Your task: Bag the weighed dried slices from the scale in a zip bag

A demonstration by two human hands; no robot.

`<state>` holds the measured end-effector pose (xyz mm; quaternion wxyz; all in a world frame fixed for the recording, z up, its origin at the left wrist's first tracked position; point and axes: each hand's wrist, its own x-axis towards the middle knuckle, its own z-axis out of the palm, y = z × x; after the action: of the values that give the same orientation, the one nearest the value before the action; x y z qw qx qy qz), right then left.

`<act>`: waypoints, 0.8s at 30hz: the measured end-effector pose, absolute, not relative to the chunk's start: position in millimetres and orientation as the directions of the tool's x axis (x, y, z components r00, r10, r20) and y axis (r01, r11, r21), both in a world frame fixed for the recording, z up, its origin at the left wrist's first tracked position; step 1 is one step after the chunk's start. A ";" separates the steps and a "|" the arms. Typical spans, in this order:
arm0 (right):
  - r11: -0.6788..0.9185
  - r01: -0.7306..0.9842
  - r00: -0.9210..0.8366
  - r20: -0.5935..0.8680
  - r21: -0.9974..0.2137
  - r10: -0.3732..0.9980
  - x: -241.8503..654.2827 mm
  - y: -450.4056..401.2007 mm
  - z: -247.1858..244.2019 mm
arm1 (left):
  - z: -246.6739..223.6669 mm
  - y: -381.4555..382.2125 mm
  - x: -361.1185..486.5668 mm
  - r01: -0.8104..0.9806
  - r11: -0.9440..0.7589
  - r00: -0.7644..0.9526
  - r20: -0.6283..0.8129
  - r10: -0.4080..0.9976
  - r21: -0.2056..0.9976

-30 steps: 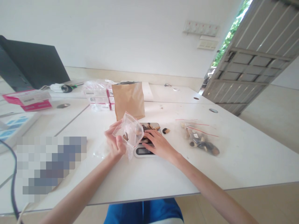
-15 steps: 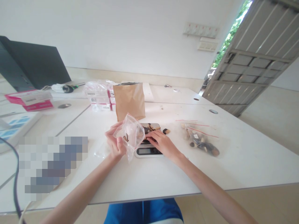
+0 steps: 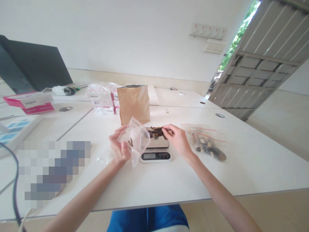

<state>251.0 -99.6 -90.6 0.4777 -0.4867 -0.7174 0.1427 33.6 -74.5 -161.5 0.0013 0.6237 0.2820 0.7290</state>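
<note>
My left hand (image 3: 118, 145) is closed on a clear zip bag (image 3: 138, 138), holding its mouth apart; a few dark dried pieces (image 3: 130, 142) show inside it. Just right of the bag stands a digital kitchen scale (image 3: 155, 157) with a metal top plate and a lit display whose digits I cannot read. Dark brown dried slices (image 3: 156, 131) lie on the back part of the plate. My right hand (image 3: 177, 137) is over the plate's right edge, its thumb and fingers pinched on a dark dried slice (image 3: 165, 130).
A brown paper pouch (image 3: 134, 104) stands behind the scale. Filled zip bags (image 3: 207, 145) lie to the right. Plastic-wrapped boxes (image 3: 102, 100), pink-and-white boxes (image 3: 31, 102) and a black monitor (image 3: 38, 66) are at the left. The table's front edge (image 3: 145, 207) runs close to me.
My right hand has moved from beside the bag's mouth to the right, over the plate's back right, and now pinches a slice. More of the scale shows. My left hand and the bag hold still.
</note>
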 end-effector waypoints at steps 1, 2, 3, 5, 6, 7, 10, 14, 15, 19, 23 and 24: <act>0.455 0.555 -0.030 0.530 -0.697 0.848 253.1 -101.1 -79.4 | -160.2 -74.7 34.9 0.340 -0.854 -0.251 0.913 0.322 0.395; 0.438 0.546 -0.005 0.520 -0.714 0.854 254.5 -102.9 -68.5 | -159.2 -74.8 36.0 0.336 -0.858 -0.268 0.913 0.307 0.387; 0.431 0.535 0.004 0.513 -0.727 0.859 254.6 -105.2 -58.2 | -158.7 -74.9 37.1 0.339 -0.856 -0.269 0.912 0.309 0.390; 0.435 0.509 -0.033 0.489 -0.742 0.872 250.6 -110.6 -41.6 | -158.6 -75.1 38.6 0.348 -0.852 -0.259 0.913 0.314 0.391; 0.440 0.498 -0.076 0.467 -0.748 0.881 246.4 -113.5 -35.9 | -158.8 -75.4 39.1 0.351 -0.852 -0.255 0.915 0.312 0.388; 0.445 0.488 -0.127 0.443 -0.751 0.888 240.9 -116.3 -31.9 | -159.1 -75.6 39.3 0.353 -0.855 -0.249 0.919 0.307 0.381; 0.486 0.461 -0.257 0.412 -0.743 0.874 221.1 -121.8 -29.1 | -159.0 -76.8 39.1 0.343 -0.860 -0.232 0.921 0.312 0.377; 0.526 0.445 -0.317 0.422 -0.725 0.850 201.8 -118.0 -33.8 | -155.3 -79.4 38.7 0.339 -0.864 -0.217 0.924 0.314 0.372; 0.523 0.441 -0.312 0.422 -0.730 0.851 198.9 -115.5 -34.9 | -153.9 -80.3 38.9 0.342 -0.863 -0.212 0.925 0.315 0.373; 0.552 0.388 -0.255 0.489 -0.738 0.834 187.5 -106.6 -38.8 | -150.4 -83.6 40.7 0.339 -0.847 -0.207 0.911 0.357 0.409; 0.585 0.349 -0.280 0.515 -0.732 0.810 180.1 -101.2 -42.3 | -152.5 -82.9 42.1 0.362 -0.825 -0.232 0.899 0.371 0.434; 0.592 0.345 -0.273 0.526 -0.728 0.806 181.8 -98.2 -43.4 | -153.7 -82.2 42.3 0.369 -0.806 -0.249 0.885 0.393 0.462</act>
<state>181.8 -98.2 -43.4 0.4690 -0.3789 -0.7590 0.2458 42.3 -82.2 -153.7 0.0083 0.6126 0.3111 0.7266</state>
